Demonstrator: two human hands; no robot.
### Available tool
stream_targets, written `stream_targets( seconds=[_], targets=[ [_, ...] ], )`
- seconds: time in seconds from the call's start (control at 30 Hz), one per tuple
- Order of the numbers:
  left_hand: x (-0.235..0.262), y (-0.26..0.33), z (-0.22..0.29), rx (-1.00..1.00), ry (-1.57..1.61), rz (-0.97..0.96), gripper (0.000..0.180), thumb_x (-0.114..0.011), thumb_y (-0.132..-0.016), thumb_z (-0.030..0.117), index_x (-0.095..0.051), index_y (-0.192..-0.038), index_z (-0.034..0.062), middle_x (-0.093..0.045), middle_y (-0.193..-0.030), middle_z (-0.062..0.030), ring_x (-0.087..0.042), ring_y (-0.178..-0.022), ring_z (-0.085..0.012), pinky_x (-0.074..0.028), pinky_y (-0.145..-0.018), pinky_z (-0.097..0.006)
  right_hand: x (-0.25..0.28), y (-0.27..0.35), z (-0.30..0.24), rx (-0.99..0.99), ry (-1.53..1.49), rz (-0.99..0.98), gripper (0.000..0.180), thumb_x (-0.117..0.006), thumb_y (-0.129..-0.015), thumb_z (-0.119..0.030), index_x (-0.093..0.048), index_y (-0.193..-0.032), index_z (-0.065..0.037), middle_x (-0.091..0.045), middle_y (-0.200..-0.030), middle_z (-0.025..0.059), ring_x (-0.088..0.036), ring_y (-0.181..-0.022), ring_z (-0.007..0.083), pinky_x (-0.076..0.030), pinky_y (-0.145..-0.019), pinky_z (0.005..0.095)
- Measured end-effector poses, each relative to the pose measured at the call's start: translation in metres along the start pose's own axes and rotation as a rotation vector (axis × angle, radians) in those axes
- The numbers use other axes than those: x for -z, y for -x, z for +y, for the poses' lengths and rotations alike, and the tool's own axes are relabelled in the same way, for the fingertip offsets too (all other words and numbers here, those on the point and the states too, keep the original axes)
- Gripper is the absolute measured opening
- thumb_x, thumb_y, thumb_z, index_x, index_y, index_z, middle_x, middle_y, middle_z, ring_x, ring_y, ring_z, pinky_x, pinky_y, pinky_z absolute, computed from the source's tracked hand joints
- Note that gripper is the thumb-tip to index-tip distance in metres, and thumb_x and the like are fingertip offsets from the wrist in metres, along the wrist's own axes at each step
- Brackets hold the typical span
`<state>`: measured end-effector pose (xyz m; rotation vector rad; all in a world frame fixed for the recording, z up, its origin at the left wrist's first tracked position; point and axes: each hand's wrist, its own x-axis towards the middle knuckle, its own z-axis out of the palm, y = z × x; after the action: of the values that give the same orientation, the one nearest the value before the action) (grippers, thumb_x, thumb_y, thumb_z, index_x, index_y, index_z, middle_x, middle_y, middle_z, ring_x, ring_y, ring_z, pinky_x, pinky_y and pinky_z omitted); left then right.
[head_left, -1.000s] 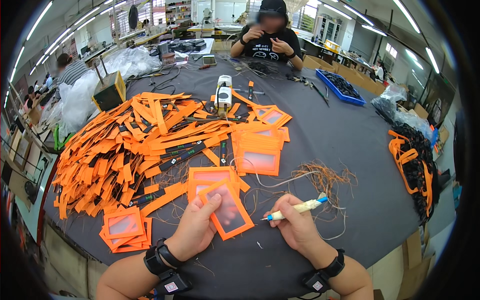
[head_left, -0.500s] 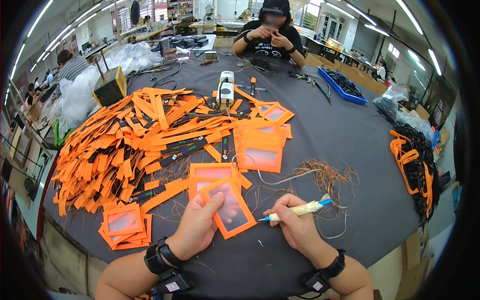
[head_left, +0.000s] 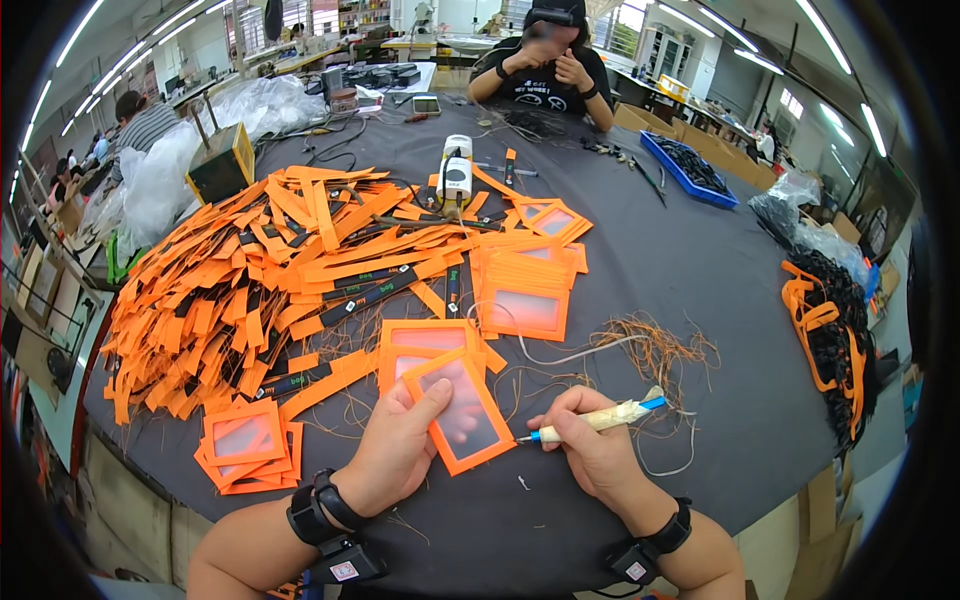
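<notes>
The left grip (head_left: 402, 442) clamped an orange-bordered, translucent rectangular panel (head_left: 478, 415), seemingly unfinished; the right grip (head_left: 590, 452) clamped a cream-wrapped pen-shaped tool (head_left: 604, 417); similar stacked panels' (head_left: 526, 310) completion was unclear.

On my feed I count one strip pile (head_left: 270, 260), its strips uncountable. Right of that pile: one blue tray (head_left: 690, 172), one thread tangle (head_left: 655, 345). Behind it: one yellow-edged box (head_left: 222, 165). In front, to its right: one left hand (head_left: 405, 440), one right hand (head_left: 595, 450), one held frame (head_left: 472, 410), one pen-shaped tool (head_left: 618, 412). Overlapping frames (head_left: 525, 308) beside it defeat my count.
</notes>
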<state>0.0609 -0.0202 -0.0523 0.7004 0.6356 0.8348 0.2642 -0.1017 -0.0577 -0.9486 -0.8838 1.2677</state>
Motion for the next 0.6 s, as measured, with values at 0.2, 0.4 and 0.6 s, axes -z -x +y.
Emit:
stream_targets(
  seconds=[0.2,0.4,0.6],
  targets=[
    [0.0015,0.0000,-0.0009,0.004,-0.021,-0.009,0.026,-0.048,-0.097,0.015,-0.051,-0.121,0.0039,-0.063,-0.105,-0.0070,-0.064,-0.084,-0.0124,-0.052,-0.066,-0.025,-0.0042,0.0011,-0.0031,-0.025,0.066,0.018,0.010,-0.061,-0.088,-0.011,-0.055,-0.084,-0.004,-0.054,-0.076,0.0030,-0.054,-0.068,0.0111,-0.046,-0.091,0.0365],
    [0.0007,0.0003,0.0009,0.005,-0.019,0.006,0.027,-0.048,-0.097,0.015,-0.050,-0.122,0.0040,-0.063,-0.104,-0.0076,-0.064,-0.082,-0.0134,-0.053,-0.064,-0.024,-0.0034,-0.0003,-0.0026,-0.023,0.068,0.008,0.009,-0.061,-0.088,-0.010,-0.056,-0.085,-0.003,-0.057,-0.079,0.0050,-0.055,-0.069,0.0104,-0.047,-0.083,0.0321],
    [0.0001,0.0002,0.0004,0.006,-0.010,0.002,0.027,-0.048,-0.097,0.015,-0.050,-0.122,0.0038,-0.063,-0.104,-0.0079,-0.064,-0.082,-0.0135,-0.053,-0.064,-0.024,0.0029,-0.0006,0.0017,0.000,-0.027,0.009,0.011,-0.064,-0.088,-0.011,-0.058,-0.088,-0.002,-0.063,-0.087,0.0087,-0.057,-0.073,0.0088,-0.048,-0.068,0.0221]
  ],
)
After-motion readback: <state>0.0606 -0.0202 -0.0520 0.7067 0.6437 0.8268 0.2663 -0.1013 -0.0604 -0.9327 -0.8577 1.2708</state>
